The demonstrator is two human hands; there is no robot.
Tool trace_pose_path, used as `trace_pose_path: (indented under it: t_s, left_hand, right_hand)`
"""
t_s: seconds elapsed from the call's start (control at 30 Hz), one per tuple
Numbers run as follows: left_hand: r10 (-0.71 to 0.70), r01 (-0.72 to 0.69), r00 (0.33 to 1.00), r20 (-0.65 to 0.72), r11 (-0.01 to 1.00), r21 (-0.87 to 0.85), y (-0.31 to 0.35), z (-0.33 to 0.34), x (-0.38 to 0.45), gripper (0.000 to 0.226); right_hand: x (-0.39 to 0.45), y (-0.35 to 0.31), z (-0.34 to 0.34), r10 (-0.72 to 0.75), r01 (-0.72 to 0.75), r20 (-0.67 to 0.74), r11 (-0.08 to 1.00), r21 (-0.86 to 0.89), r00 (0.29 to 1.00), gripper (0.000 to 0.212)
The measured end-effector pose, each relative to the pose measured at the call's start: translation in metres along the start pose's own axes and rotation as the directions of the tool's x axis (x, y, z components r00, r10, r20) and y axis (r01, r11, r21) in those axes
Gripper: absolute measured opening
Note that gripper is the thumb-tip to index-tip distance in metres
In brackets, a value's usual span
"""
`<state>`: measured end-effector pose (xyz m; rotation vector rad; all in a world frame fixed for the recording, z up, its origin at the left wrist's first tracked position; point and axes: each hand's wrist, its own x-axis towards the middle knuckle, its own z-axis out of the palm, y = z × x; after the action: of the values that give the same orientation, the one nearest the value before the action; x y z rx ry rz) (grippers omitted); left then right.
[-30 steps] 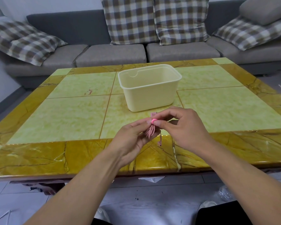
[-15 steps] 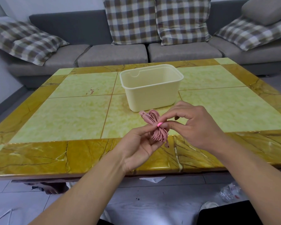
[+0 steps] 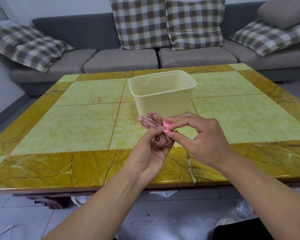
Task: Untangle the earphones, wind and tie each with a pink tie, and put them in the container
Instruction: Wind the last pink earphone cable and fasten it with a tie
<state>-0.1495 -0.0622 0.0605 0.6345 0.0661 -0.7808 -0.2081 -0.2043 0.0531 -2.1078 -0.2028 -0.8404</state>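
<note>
right now my left hand (image 3: pixel 150 154) is curled round the waist of the wound pink earphones (image 3: pixel 155 131), holding the bundle up just above the near edge of the table (image 3: pixel 76 118). my right hand (image 3: pixel 200 138) sits touching it on the far side, thumb and forefinger pinched together on the bright pink tie (image 3: pixel 166 127) at the bundle's middle. 1 loop of cord fans out above my left fingertips with the plug end poking toward the left, another loop hangs below them. the cream container (image 3: pixel 163 94) stands just beyond both hands, open side up, and i cannot see anything inside it from here

my read is that this thing weighs almost nothing and is soft and springy, so the coils will want to slide apart and spread the moment the pinch loosens. the cord looks smooth, a bit slippery. best hold is exactly at the waist where the tie crosses, squeezing all the strands together, not on an outer loop, which would just pull 1 turn free. the tie itself is tiny and bendy, so i'd work it with fingertips only, and go easy near the plug and earbud ends, those joints seem the fragile part
</note>
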Motion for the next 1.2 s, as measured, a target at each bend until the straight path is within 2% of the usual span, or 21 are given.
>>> trace_pose_path:
  t_s: [0.17, 0.43, 0.77, 0.93, 1.03, 1.2]
  left_hand:
    - [-0.045, 0.044, 0.999, -0.019, 0.998, -0.042, 0.003, 0.0, 0.0, 0.014]
    - [-0.127, 0.126, 0.992, -0.025, 0.991, -0.036, 0.007, -0.003, -0.002, 0.014]
    - [-0.217, 0.219, 0.976, -0.028, 0.97, 0.105, 0.009, -0.01, -0.001, 0.013]
    - [-0.187, 0.179, 0.982, 0.009, 0.954, 0.241, 0.009, -0.01, -0.002, 0.023]
    - [-0.124, 0.116, 0.992, 0.006, 0.941, 0.319, 0.011, -0.011, -0.001, 0.033]
    - [-0.113, 0.12, 0.993, -0.041, 0.94, 0.321, 0.011, -0.013, 0.002, 0.029]
  right_hand:
    - [-0.002, 0.0, 0.005, -0.068, 0.067, -0.012, 0.996, -0.058, 0.998, 0.013]
    - [-0.002, -0.002, 0.011, -0.044, 0.046, -0.067, 0.999, 0.028, 0.997, 0.012]
    - [0.001, 0.001, 0.007, 0.164, -0.164, 0.025, 0.952, 0.259, 0.986, 0.014]
    - [0.006, 0.003, 0.0, 0.229, -0.216, -0.009, 0.933, 0.289, 0.973, 0.019]
    - [0.006, 0.005, -0.003, 0.244, -0.239, 0.01, 0.94, 0.243, 0.97, 0.022]
    - [0.004, 0.009, -0.005, 0.248, -0.251, 0.035, 0.953, 0.172, 0.968, 0.024]
